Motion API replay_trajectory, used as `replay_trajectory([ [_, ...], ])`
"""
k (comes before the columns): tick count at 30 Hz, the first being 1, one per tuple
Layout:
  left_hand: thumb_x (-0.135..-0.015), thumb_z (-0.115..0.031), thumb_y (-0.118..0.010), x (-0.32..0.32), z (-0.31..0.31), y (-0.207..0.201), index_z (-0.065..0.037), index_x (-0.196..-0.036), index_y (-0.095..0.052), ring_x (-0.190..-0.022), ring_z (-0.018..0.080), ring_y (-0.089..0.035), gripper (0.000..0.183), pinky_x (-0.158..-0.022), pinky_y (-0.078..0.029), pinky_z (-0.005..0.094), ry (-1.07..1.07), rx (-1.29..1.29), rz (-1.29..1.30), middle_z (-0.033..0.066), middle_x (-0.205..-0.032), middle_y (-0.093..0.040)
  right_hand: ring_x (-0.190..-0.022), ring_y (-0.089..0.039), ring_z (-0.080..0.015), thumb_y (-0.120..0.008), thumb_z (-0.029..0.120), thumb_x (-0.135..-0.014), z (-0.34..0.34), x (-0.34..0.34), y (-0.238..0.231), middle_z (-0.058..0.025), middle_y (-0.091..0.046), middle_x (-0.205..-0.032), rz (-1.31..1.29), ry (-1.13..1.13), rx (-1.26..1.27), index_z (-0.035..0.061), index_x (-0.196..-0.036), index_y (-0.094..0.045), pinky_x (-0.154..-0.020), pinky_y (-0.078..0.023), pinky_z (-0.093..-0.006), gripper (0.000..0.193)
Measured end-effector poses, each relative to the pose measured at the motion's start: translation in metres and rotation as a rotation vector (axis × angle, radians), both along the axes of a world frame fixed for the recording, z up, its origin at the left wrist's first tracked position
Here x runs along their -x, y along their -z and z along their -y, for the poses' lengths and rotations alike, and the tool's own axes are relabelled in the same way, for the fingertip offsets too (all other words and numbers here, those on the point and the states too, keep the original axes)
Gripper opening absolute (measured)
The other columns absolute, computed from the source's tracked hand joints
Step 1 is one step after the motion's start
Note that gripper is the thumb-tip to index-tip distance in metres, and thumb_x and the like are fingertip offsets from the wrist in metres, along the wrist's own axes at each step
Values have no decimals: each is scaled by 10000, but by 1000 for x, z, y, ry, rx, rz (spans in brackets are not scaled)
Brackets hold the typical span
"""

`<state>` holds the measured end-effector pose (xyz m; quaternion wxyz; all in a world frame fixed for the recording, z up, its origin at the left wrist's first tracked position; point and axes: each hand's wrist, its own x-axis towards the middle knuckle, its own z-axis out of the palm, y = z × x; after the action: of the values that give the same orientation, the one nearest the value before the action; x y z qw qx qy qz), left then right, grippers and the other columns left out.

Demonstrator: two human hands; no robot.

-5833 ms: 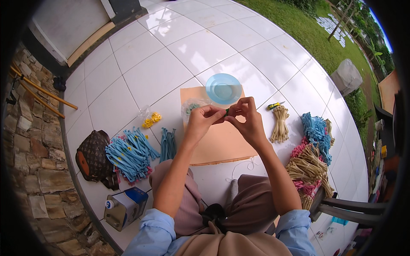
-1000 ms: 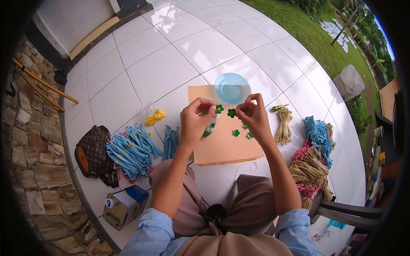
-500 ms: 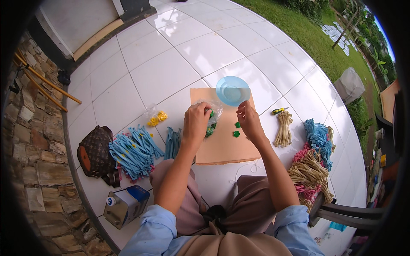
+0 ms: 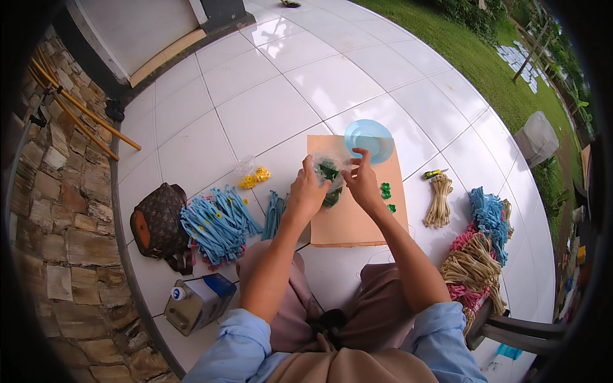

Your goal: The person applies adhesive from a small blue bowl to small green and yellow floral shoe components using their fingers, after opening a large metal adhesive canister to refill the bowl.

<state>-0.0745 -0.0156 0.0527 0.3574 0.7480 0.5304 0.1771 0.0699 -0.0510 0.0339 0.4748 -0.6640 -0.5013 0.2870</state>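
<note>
A clear plastic bag (image 4: 327, 165) with dark green pieces inside rests over the brown cardboard sheet (image 4: 359, 225). My left hand (image 4: 308, 191) grips its left side with curled fingers. On the bag's right edge, my right hand (image 4: 363, 183) pinches the plastic with thumb and fingers, the index finger raised. To the right of that hand lie several small green flower-shaped pieces (image 4: 385, 189) on the cardboard. Just beyond my hands, a translucent blue bowl (image 4: 370, 140) stands on the far end of the sheet.
Leftward are a bag of yellow pieces (image 4: 257, 177), blue cord bundles (image 4: 220, 223), a brown backpack (image 4: 156, 220) and a metal can (image 4: 198, 305). To the right lie a beige cord bundle (image 4: 438, 203), a yellow-handled tool (image 4: 434, 173) and piled cords (image 4: 476, 262).
My right hand has come in to the plastic bag from above the loose green pieces. The whole view has shifted, moving the scene slightly rightward in the picture.
</note>
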Motion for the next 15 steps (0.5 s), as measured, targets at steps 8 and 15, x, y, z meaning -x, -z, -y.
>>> replay_trajectory([
  [8, -735, -229, -719, 12, 25, -34, 2, -1366, -125, -1010, 411, -550, 897, -812, -485, 444, 98, -320, 270, 275, -1195, -471, -863, -588, -202, -300, -93, -855, 24, 25, -80, -196, -521, -1074, -267, -56, -171, 16, -1243, -268, -700, -544, -310, 405],
  [15, -725, -113, -705, 51, 27, -77, -75, -1305, -417, -936, 277, -584, 649, -772, -478, 358, 110, -395, 216, 140, -1022, -572, -790, -624, -215, -394, -53, -835, 20, 40, -86, -154, -600, -856, -250, -184, -247, -2, -1223, -281, -655, -532, -285, 407],
])
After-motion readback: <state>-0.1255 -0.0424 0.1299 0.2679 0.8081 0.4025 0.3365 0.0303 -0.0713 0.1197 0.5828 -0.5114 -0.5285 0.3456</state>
